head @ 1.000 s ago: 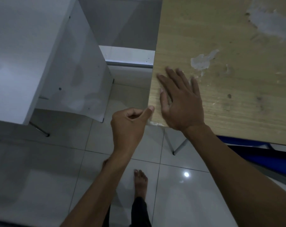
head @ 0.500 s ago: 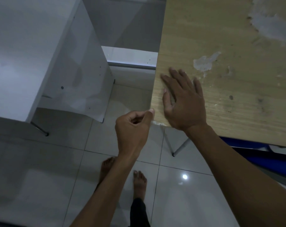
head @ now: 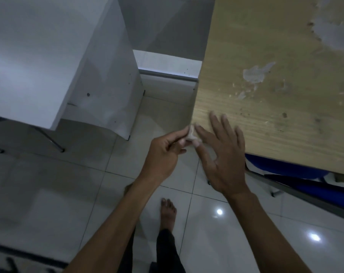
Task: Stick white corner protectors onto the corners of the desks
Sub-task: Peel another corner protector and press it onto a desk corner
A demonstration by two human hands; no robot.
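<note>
A small white corner protector [head: 191,135] sits at the near left corner of the wooden desk [head: 275,95]. My left hand [head: 163,154] pinches it from the left between thumb and fingertips. My right hand [head: 224,160] pinches it from the right with index finger and thumb, while its other fingers stretch straight over the desk top. The hands and the protector hide the desk's corner itself.
A white desk [head: 39,62] stands to the left, with a tiled floor gap between the two desks. A blue chair [head: 285,170] and metal legs sit under the wooden desk. My bare foot [head: 168,213] is on the tiles below.
My right hand slid back from lying flat on the desk top to the corner. My left hand rose to the corner, and the white protector now shows between both hands.
</note>
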